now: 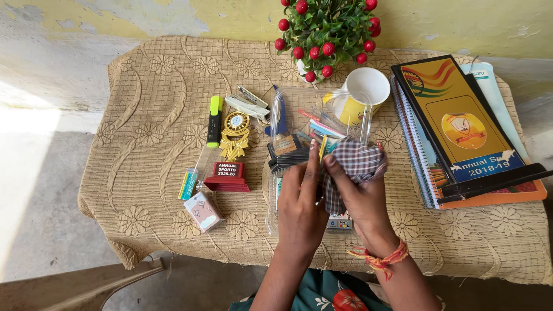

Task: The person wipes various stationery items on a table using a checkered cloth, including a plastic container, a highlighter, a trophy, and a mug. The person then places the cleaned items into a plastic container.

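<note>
Hands: left hand [300, 198] steadying clear box [288, 124]; right hand [360, 198] gripping checked cloth [357, 164].
Progress: wiping underway; pens remaining inside the box.

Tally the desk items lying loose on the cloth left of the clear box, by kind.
Highlighter: 1
Stapler: 1
Trophy: 1
Glue stick: 1
Small patterned box: 1
Total: 5

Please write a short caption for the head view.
Both hands, left hand and right hand, press a checked cloth into a clear plastic box.
</note>
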